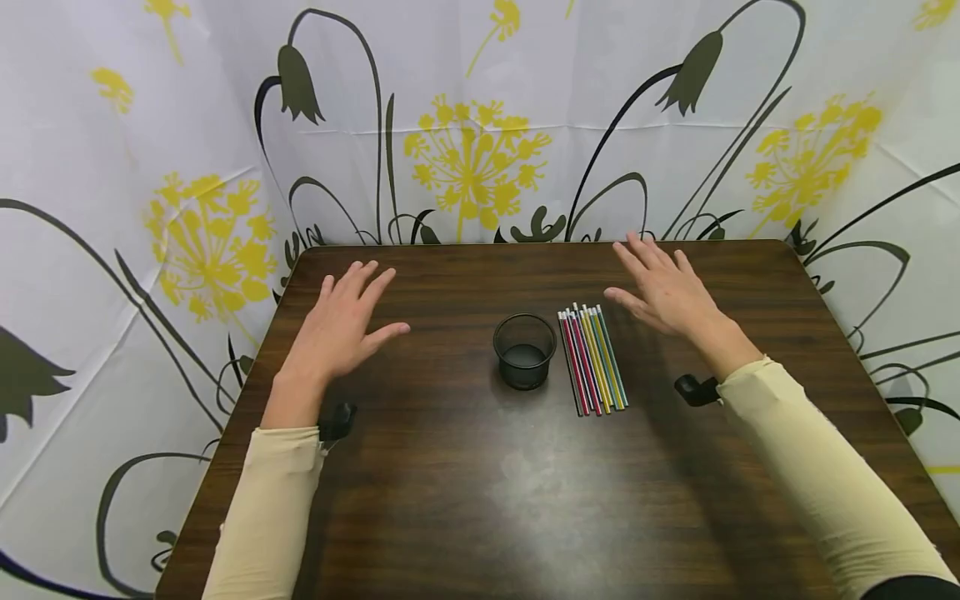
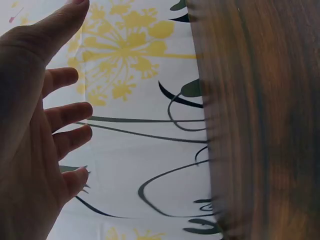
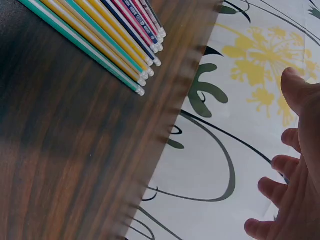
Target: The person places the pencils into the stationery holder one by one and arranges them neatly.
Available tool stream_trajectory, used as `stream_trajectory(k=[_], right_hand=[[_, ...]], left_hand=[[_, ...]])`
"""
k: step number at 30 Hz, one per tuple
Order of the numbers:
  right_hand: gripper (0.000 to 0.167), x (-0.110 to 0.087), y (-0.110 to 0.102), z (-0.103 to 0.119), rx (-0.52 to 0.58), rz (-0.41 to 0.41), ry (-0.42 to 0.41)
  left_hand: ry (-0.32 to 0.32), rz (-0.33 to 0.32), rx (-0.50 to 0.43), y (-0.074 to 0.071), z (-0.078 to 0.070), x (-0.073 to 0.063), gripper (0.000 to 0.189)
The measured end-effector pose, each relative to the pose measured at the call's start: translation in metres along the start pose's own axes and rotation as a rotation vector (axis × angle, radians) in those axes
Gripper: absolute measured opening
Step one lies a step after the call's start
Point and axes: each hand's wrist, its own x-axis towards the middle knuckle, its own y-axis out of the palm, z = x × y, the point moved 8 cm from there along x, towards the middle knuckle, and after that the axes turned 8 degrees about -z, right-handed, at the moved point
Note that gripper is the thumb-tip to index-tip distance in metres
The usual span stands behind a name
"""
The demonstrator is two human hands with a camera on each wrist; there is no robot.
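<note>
Several striped pencils (image 1: 591,358) in red, yellow, teal and dark colours lie side by side on the table, white eraser ends toward the back; in the right wrist view the pencils (image 3: 107,37) show at the top. Just left of them stands a black mesh cup (image 1: 525,354), its round rim upward. My left hand (image 1: 333,329), fingers spread and holding nothing, hovers over the table's left part. Over the right part, beyond the pencils, is my right hand (image 1: 663,287), also with spread fingers and nothing in it. Both wrist views show the left hand (image 2: 37,125) and right hand (image 3: 295,170) with bare palms.
The dark wood table (image 1: 450,500) has rounded back corners. Behind it and along both sides hangs a white curtain (image 1: 480,50) with yellow and grey-green flower prints. A small black camera (image 1: 696,390) sits at the right wrist, another camera (image 1: 339,421) at the left.
</note>
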Motion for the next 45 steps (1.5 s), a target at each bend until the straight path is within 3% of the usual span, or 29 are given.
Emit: stream_trajectory(k=[4, 9, 15, 22, 26, 31, 38, 45], right_hand=[[0.072, -0.001, 0.003, 0.001, 0.006, -0.016, 0.002], [0.053, -0.004, 0.015, -0.001, 0.047, -0.003, 0.052], [0.037, -0.012, 0.045, -0.012, 0.163, 0.057, 0.203], [0.029, -0.021, 0.08, -0.027, 0.306, 0.065, 0.34], [0.028, -0.024, 0.096, -0.033, 0.397, 0.071, 0.412], [0.031, -0.027, 0.106, -0.037, 0.448, 0.084, 0.473], [0.03, -0.028, 0.108, -0.037, 0.374, 0.077, 0.511], [0.028, -0.026, 0.109, -0.037, 0.348, 0.085, 0.512]], left_hand=[[-0.002, -0.013, -0.082, 0.008, 0.001, 0.0, 0.082], [-0.027, -0.02, -0.297, 0.029, -0.003, -0.002, 0.078], [-0.052, -0.018, -0.577, 0.062, -0.023, -0.003, 0.071], [-0.051, 0.0, -0.78, 0.098, -0.053, 0.003, 0.075], [-0.025, -0.003, -0.868, 0.107, -0.074, 0.01, 0.081], [0.0, 0.015, -0.927, 0.107, -0.101, 0.016, 0.086], [-0.02, 0.036, -0.951, 0.137, -0.106, 0.021, 0.095], [-0.033, 0.022, -1.007, 0.145, -0.112, 0.024, 0.102]])
